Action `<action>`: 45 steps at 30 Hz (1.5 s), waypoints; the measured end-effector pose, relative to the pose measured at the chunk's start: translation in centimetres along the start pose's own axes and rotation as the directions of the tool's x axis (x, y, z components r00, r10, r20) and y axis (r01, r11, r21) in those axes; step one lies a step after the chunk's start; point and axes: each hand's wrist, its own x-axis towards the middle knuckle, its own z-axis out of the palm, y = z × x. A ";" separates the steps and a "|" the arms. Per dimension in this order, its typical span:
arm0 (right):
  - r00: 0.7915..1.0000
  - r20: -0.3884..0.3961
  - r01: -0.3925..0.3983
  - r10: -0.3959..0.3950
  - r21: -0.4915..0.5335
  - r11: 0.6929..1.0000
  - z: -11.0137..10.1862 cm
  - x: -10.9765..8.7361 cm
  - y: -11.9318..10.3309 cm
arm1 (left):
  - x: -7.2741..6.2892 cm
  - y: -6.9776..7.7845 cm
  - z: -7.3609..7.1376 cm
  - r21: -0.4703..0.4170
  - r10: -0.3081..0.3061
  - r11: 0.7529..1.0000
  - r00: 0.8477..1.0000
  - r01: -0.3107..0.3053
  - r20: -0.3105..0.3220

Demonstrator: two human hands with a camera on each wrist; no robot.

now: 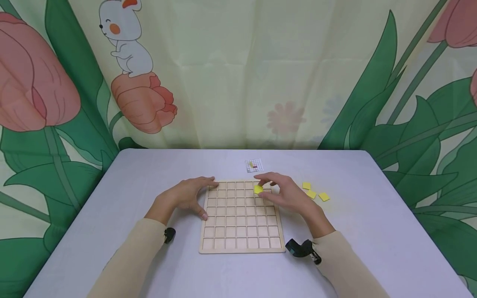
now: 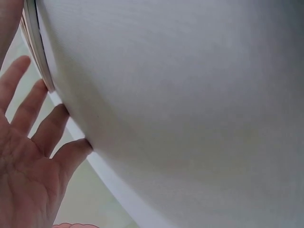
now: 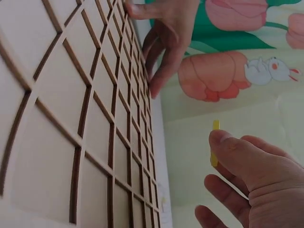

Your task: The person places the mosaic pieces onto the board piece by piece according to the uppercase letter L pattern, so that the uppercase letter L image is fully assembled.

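A square wooden grid board (image 1: 241, 251) lies on the table. My right hand (image 1: 285, 192) pinches a yellow square tile (image 1: 258, 189) between thumb and fingers over the board's upper right part. In the right wrist view that tile (image 3: 215, 142) is seen edge-on, apart from the board's grid (image 3: 83, 142). At the board's left side my left hand (image 1: 186, 194) rests with fingers spread, thumb at the left edge and fingertips near the upper left corner. The left wrist view shows the left hand's (image 2: 33, 161) palm with fingers extended.
Several loose yellow tiles (image 1: 311, 193) lie right of the board. Behind the board is a small card (image 1: 254, 165) printed with a coloured grid pattern. A white cloth covers the table (image 1: 149, 165), with a printed curtain (image 1: 223, 82) behind it.
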 end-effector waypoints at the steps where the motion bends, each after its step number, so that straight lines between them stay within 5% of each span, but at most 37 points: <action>1: 1.000 0.004 0.000 0.000 0.010 1.000 0.3 0.3 -0.1 | 0.0 0.0 0.0 0.001 -0.002 1.000 1.000 0.002 0.002; 10: 0.997 0.070 -0.037 0.032 0.074 0.997 3.2 3.4 -0.6 | 0.1 0.0 -0.2 -0.046 -0.019 0.999 1.000 0.019 -0.005; 22: 0.981 0.172 -0.090 0.088 0.004 0.996 5.8 6.2 -1.3 | 0.1 -0.1 0.2 -0.066 -0.059 0.996 0.998 0.059 0.006; 45: 0.956 0.233 -0.160 0.177 -0.092 0.983 6.4 7.1 -0.9 | 0.8 -0.1 -0.1 -0.016 -0.058 0.998 0.998 0.058 0.005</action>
